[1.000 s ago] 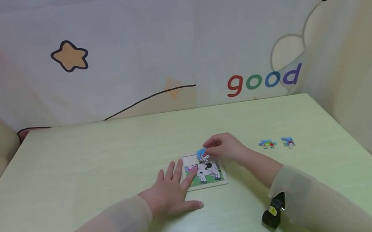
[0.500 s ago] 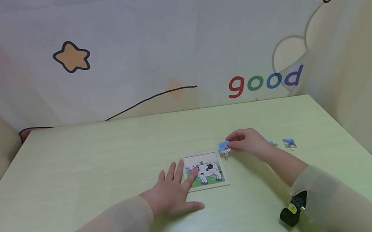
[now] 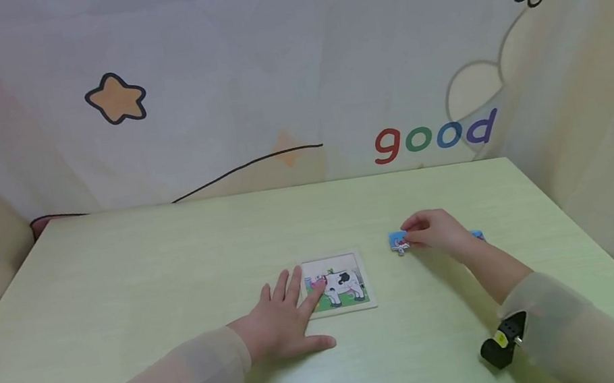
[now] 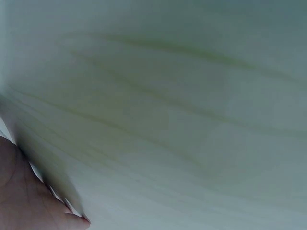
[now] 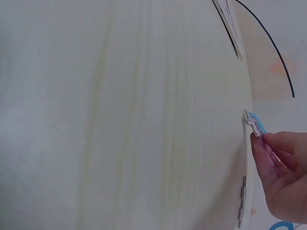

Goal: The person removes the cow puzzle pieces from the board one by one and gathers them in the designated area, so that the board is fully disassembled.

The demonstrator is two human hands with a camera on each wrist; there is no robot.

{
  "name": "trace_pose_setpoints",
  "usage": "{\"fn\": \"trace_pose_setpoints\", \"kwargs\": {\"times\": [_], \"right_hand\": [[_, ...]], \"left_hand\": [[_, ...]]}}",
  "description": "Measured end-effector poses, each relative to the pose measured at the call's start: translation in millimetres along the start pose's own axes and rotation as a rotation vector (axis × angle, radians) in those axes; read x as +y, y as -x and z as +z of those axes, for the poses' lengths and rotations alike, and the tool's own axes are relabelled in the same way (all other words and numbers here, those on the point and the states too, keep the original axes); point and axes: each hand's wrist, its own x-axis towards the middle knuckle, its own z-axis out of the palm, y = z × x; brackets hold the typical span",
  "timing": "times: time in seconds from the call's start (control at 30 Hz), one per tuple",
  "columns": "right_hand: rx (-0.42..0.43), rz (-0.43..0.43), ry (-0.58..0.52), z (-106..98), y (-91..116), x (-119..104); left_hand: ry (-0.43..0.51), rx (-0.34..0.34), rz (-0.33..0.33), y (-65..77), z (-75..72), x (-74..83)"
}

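My left hand (image 3: 282, 322) lies palm down with its fingers spread. Its index fingertip rests over the cow's head on a small framed jigsaw puzzle (image 3: 332, 263). The lower part of the frame holds a cow picture on green; its upper strip is bare and pale. To the right of the frame, my right hand (image 3: 440, 233) pinches a blue puzzle piece (image 3: 399, 242) between thumb and fingers. The right wrist view has this piece (image 5: 255, 123) edge-on, held up at the fingertips. Only part of the left hand (image 4: 33, 191) enters the left wrist view.
Another puzzle piece (image 3: 478, 234) lies on the pale green table (image 3: 170, 256), partly hidden behind the right forearm. Loose pieces (image 5: 242, 203) lie below the right hand in the right wrist view. A printed cloth wall (image 3: 232, 81) stands behind the table.
My right hand has moved right, away from the puzzle frame, carrying the blue puzzle piece from over the frame's upper strip. The left hand has stayed in place.
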Motion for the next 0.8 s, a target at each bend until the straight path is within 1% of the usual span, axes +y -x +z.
{"fn": "trace_pose_setpoints", "kwargs": {"times": [0.07,0.13,0.27,0.4,0.6,0.8], "right_hand": [[0.007,-0.01,0.032,-1.1,0.1,0.6],[0.021,-0.024,0.091,-2.1,0.5,0.8],[0.033,-0.067,0.211,-3.5,1.1,2.3],[0.034,-0.107,0.295,-3.8,0.1,4.5],[0.032,-0.129,0.361,-1.6,-2.2,6.3],[0.029,-0.117,0.407,1.6,-4.2,6.9]], "left_hand": [[0.006,0.001,-0.001,-0.3,1.6,-0.8],[0.01,0.011,-0.004,-0.8,2.7,-1.4],[-0.011,0.016,-0.002,-3.3,6.9,-2.9],[-0.006,0.023,0.004,-2.6,5.9,-2.7],[0.009,0.029,0.007,-6.7,11.4,-4.9],[0.028,0.007,0.007,-1.4,5.0,-3.0]]}}
